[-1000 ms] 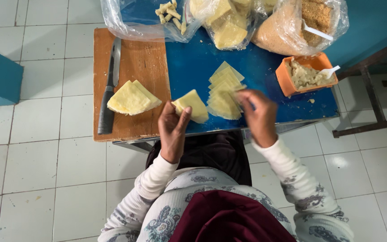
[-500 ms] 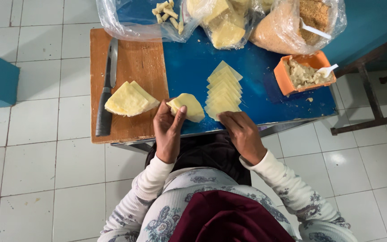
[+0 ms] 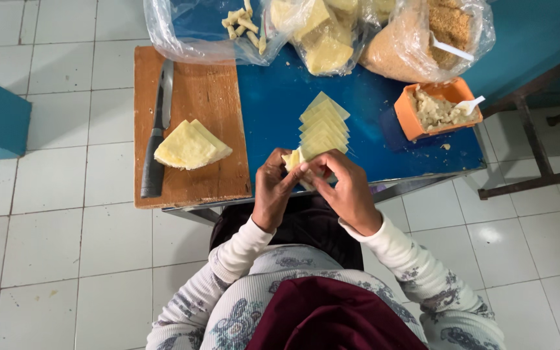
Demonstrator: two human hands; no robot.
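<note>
1. Hands: left hand (image 3: 273,191) and right hand (image 3: 348,191) brought together at the near edge of the desk (image 3: 273,110); fingers of both closed on one pale yellow wrapper (image 3: 296,162), held just above the edge.
2. Step judged: folding or shaping of the held wrapper. Next move calls for a light, even pinch; thin sheet likely to tear.
3. Supply: fanned row of wrappers (image 3: 322,126) at desk centre, just beyond the hands.
4. Containers: orange tub (image 3: 404,116) near the right edge, holding pale mash and a white spoon (image 3: 471,104). Clear bags along the far edge: finished rolls (image 3: 244,23), yellow sheets (image 3: 322,39), brown crumbs (image 3: 435,32).
5. Wooden board (image 3: 192,84) at the left edge: wrapper stack (image 3: 189,146) and knife (image 3: 158,129).
</note>
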